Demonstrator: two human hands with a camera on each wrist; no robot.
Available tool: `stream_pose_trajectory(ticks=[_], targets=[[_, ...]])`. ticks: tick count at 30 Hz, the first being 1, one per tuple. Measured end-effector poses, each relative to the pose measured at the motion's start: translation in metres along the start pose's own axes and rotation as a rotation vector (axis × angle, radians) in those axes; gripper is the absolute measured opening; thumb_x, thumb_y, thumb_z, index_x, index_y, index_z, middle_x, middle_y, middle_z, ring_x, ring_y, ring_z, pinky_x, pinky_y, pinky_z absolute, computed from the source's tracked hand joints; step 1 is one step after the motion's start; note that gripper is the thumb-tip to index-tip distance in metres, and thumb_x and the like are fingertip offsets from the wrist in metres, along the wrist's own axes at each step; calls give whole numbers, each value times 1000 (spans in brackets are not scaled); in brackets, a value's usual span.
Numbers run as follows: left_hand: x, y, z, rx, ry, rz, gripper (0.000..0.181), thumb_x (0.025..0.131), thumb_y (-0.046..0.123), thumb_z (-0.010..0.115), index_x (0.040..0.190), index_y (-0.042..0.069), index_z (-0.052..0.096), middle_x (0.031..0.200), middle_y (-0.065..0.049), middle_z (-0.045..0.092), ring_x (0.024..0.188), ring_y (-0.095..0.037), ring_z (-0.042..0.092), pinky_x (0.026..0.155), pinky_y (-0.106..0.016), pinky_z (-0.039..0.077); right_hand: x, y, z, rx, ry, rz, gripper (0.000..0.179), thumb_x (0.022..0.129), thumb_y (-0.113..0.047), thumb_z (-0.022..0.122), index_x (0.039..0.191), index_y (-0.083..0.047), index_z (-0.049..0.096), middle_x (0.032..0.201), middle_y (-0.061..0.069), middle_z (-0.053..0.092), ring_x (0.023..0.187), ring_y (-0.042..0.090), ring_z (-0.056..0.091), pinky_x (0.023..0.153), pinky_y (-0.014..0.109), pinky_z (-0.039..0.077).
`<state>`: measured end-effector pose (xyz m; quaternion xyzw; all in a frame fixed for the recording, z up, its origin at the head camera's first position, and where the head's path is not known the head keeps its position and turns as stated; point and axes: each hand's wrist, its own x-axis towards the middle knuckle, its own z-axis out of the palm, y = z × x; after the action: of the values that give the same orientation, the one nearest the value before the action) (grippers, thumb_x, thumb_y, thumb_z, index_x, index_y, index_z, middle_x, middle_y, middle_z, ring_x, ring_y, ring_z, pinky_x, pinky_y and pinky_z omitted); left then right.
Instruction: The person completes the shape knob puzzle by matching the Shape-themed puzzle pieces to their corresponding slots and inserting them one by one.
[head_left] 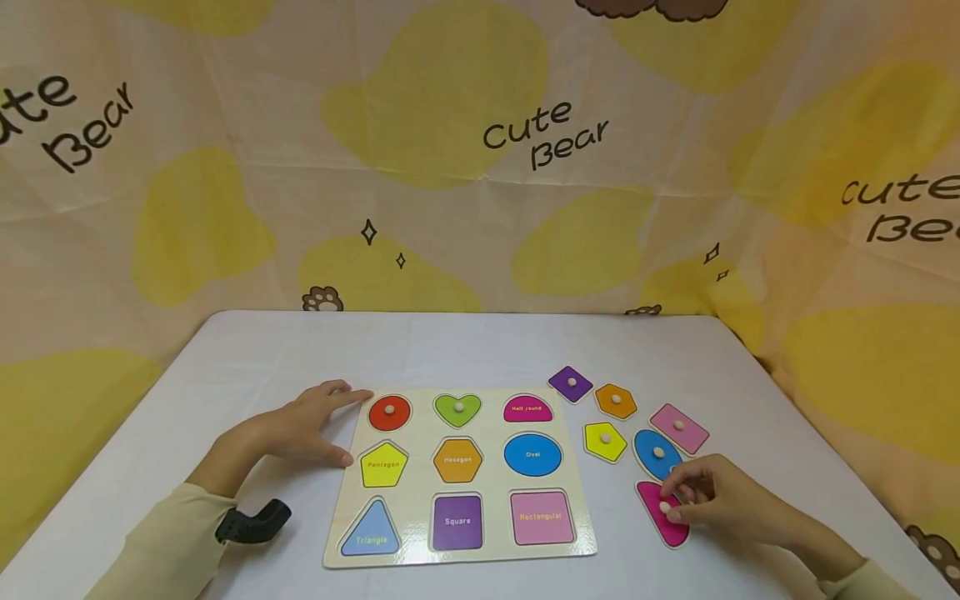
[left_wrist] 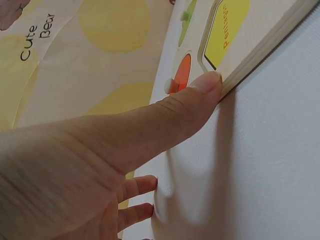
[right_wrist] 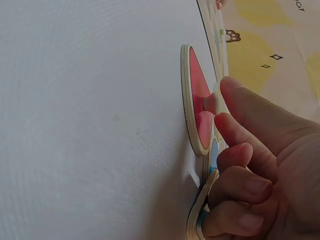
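Observation:
A wooden shape puzzle board (head_left: 420, 425) lies flat on the table. My left hand (head_left: 300, 425) is at its left side, index finger at the top corner and thumb (left_wrist: 207, 82) on the edge beside the yellow pentagon recess. Right of the board lies a magenta half-round piece (head_left: 660, 521) with a small knob. Over that piece is my right hand (head_left: 727, 500); thumb and index fingertips stand apart right at the knob (right_wrist: 211, 103), the other fingers curled. A blue oval piece (head_left: 651, 450) is just beyond the half-round.
In the board sit a red circle (head_left: 389, 413) and a green heart (head_left: 457, 407), both knobbed. More loose pieces lie right of it: purple square (head_left: 562, 383), orange hexagon (head_left: 611, 407), yellow pentagon (head_left: 600, 448), pink rectangle (head_left: 688, 435). A printed cloth (head_left: 450, 250) hangs behind the white table (head_left: 262, 358).

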<state>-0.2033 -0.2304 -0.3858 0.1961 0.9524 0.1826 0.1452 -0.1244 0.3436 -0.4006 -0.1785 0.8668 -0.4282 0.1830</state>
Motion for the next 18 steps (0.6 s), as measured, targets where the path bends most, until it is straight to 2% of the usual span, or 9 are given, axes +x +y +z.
stream_pose_trajectory(ticks=[4, 10, 12, 14, 18], targets=[[0, 0, 0, -3, 0, 0, 95, 72, 42, 88, 153, 18, 45, 156, -31, 33, 141, -56, 33, 107, -76, 36, 1, -1, 2, -11, 7, -4, 17, 85, -15, 81, 96, -4, 74, 71, -7, 48, 67, 8, 51, 52, 18, 36], [0, 0, 0, 4, 2, -8, 95, 72, 43, 88, 152, 19, 45, 156, -31, 34, 141, -56, 33, 106, -76, 36, 2, 1, 4, -49, 36, -102, 11, 86, -13, 80, 89, -4, 74, 65, 7, 45, 62, 9, 49, 47, 23, 33], [0, 0, 0, 3, 2, -6, 95, 72, 43, 88, 152, 18, 45, 156, -31, 34, 141, -56, 33, 107, -76, 37, 1, 1, 5, -55, 38, -119, 12, 86, -13, 79, 88, -3, 74, 65, 8, 44, 61, 9, 49, 46, 24, 32], [0, 0, 0, 3, 3, -4, 95, 72, 43, 88, 152, 18, 45, 156, -31, 34, 141, -56, 33, 107, -76, 37, 1, -1, 5, -63, 37, -116, 12, 87, -14, 79, 88, -2, 74, 64, 8, 43, 60, 9, 48, 46, 25, 33], [0, 1, 1, 1, 7, 4, 94, 72, 42, 89, 152, 17, 46, 155, -31, 35, 141, -56, 33, 108, -75, 36, 2, -7, 4, -95, 42, -49, 8, 87, -16, 79, 89, -8, 76, 63, 0, 46, 61, 8, 49, 49, 20, 35]])
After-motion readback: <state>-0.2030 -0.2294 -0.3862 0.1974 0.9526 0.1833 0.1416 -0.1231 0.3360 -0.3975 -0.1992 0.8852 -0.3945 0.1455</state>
